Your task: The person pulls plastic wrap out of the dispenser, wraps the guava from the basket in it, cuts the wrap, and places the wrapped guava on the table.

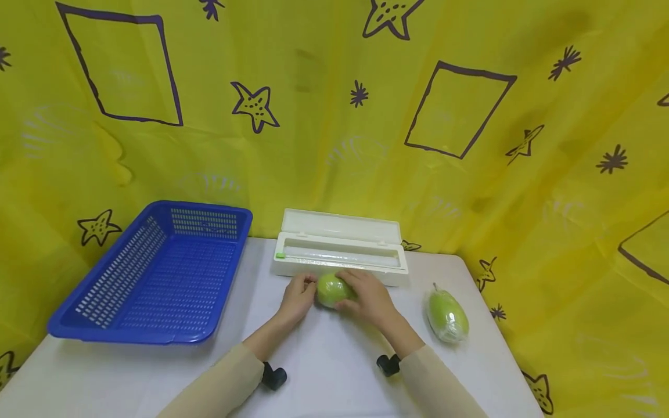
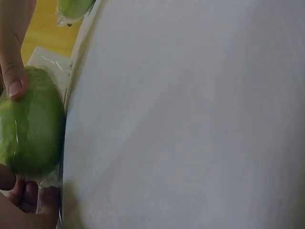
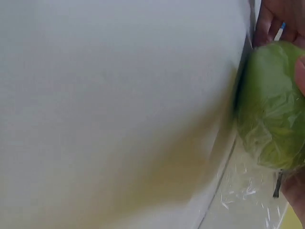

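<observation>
A green fruit (image 1: 332,290), covered in shiny cling film, is on the white table in front of the film box. My right hand (image 1: 368,295) grips it from the right, thumb on the near side and fingers over the far side. At the fruit's left end, my left hand (image 1: 299,297) has its fingers curled, pinching the loose cling film (image 2: 51,180) there. A dark stem (image 3: 277,185) sticks out from the end nearer my right palm in the right wrist view. Another film-covered green fruit (image 1: 447,315) with a stem lies to the right.
The white film box (image 1: 340,273) stands open behind my hands, its lid raised, with a film roll and green slider cutter (image 1: 280,255) showing. At left stands a blue plastic basket (image 1: 177,278). A yellow patterned curtain (image 1: 313,145) hangs behind the table (image 1: 334,371).
</observation>
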`<state>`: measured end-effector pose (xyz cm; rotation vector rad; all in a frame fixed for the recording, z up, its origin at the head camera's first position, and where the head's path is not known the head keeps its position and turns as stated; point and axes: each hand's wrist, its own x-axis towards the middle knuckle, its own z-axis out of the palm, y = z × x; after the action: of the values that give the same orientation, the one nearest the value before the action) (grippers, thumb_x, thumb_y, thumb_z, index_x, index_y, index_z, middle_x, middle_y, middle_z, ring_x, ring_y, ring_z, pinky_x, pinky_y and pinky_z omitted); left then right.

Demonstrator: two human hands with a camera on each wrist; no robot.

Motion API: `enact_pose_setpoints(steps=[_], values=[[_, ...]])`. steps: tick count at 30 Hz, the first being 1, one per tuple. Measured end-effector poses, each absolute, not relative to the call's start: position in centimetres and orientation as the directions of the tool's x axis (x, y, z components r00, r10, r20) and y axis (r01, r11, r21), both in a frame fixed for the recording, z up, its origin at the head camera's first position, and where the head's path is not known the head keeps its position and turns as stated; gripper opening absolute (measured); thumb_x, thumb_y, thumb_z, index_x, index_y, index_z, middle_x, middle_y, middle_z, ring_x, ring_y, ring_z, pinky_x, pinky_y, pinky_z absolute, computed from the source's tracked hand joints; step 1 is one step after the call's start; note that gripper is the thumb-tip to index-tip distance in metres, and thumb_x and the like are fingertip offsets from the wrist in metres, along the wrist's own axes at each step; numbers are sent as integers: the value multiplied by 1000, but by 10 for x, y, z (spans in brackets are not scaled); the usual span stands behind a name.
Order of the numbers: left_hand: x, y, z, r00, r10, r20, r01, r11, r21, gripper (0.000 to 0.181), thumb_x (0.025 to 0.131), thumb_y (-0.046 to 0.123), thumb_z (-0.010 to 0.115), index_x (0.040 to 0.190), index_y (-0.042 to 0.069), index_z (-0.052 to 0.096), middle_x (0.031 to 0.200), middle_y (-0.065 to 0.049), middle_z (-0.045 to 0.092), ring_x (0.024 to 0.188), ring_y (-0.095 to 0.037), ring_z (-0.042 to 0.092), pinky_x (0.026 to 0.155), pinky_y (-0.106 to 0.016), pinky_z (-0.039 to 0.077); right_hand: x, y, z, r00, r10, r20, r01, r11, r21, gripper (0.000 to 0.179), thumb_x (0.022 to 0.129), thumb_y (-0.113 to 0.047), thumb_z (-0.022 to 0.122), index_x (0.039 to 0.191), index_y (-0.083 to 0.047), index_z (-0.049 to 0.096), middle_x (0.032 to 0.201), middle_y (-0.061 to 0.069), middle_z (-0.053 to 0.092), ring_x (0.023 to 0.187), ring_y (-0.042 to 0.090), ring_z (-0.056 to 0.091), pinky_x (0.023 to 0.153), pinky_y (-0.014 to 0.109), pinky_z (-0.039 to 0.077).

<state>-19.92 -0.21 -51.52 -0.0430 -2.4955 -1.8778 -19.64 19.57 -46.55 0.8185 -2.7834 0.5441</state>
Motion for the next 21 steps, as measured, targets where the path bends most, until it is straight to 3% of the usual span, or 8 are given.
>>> enact_pose_setpoints(steps=[5,9,13,15,21], values=[[-191,10,-510,-996,-55,74,56,280,958,33,103,22,50,124,-2,57,116,-18,58,106,-30,57,94,-46,49,-196,194,-464,-822,-509,255,-564,789,-243,70,79,-40,82,137,-10,58,134,7,63,121,33,59,102,48,48],[-184,16,-504,-997,-28,73,61,309,949,55,98,41,60,135,2,51,123,-18,53,109,-29,54,93,-46,49,-189,190,-471,-836,-487,254,-536,825,-182,89,71,-42,88,145,-11,50,143,15,51,124,38,55,92,53,54],[-184,16,-503,-998,-31,62,47,352,935,63,91,47,69,138,9,52,128,-18,46,107,-26,52,90,-41,47,-190,187,-477,-841,-442,311,-508,843,-175,92,63,-33,95,142,-15,53,135,12,53,115,33,59,83,48,57],[-184,14,-504,-997,-30,69,54,351,935,69,87,48,74,139,10,50,128,-17,46,107,-26,52,89,-41,48,-193,188,-475,-845,-435,313,-506,839,-200,88,65,-31,94,142,-15,54,130,9,58,113,30,61,87,46,56],[-182,10,-510,-985,63,163,175,396,901,88,72,43,88,145,19,44,137,-12,50,123,-29,52,102,-49,45,-201,200,-463,-875,-413,253,-484,774,-408,74,69,-27,92,133,-14,57,126,5,67,116,26,63,99,43,51]])
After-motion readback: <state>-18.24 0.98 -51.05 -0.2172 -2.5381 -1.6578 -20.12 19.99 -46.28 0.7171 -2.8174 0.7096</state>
